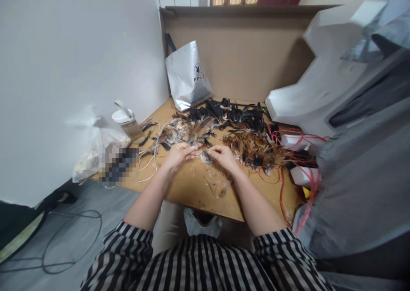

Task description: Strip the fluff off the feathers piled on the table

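Note:
Close together above the table's middle, my left hand (180,155) and my right hand (224,157) both have their fingers pinched. A small feather (205,157) with pale, fluffy down shows between the fingertips, held from both sides. Its finer details are too small to make out. Just beyond my left hand lies a heap of mottled brown and grey feathers (182,130). Beside my right hand spreads a pile of reddish-brown feathers (256,148). Black feathers (224,112) lie in a row farther back. Loose feather scraps (221,186) are scattered below my right hand.
A silver bag (185,75) stands against the cardboard panel (253,56). Left are a lidded drink bottle (130,122), a clear plastic bag (92,152) and white cords (153,165). Red strings (282,197) and white blocks (304,175) lie right, near grey cloth (361,175).

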`<state>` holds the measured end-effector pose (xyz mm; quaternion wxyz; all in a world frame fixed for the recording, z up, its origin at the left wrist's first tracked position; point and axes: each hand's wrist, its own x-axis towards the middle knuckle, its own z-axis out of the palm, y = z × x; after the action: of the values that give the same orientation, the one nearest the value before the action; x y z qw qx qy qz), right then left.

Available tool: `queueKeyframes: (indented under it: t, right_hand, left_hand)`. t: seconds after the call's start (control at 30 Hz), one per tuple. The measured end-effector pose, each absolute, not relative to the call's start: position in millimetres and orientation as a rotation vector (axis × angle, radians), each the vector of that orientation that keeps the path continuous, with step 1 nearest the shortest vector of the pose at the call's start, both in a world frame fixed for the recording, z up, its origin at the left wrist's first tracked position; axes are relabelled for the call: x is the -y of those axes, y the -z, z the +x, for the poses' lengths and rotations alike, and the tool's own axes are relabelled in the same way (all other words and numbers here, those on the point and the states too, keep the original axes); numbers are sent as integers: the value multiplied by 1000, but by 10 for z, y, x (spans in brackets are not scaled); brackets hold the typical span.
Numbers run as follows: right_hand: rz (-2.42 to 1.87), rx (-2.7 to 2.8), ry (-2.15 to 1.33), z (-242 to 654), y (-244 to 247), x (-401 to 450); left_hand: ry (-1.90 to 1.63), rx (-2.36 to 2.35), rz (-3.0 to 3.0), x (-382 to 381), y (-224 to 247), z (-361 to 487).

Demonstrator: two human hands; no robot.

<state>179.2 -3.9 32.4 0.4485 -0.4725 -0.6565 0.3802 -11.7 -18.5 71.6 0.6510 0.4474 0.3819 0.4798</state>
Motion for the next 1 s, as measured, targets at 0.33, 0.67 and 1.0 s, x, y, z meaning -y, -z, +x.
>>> queueKeyframes:
  t: [0.33, 0.67, 1.0]
  right_hand:
    - [-1141, 1821, -791, 1754, -351, 103]
    - [-1109, 1939, -726, 1759, -411, 124]
    - [-1102, 2023, -621, 1735, -405, 143]
  left_hand:
    - [-804, -832, 819, 133, -421, -276]
    - [-819, -884, 730, 128, -341, -318]
    - [-795, -1159, 1091, 114, -243, -274]
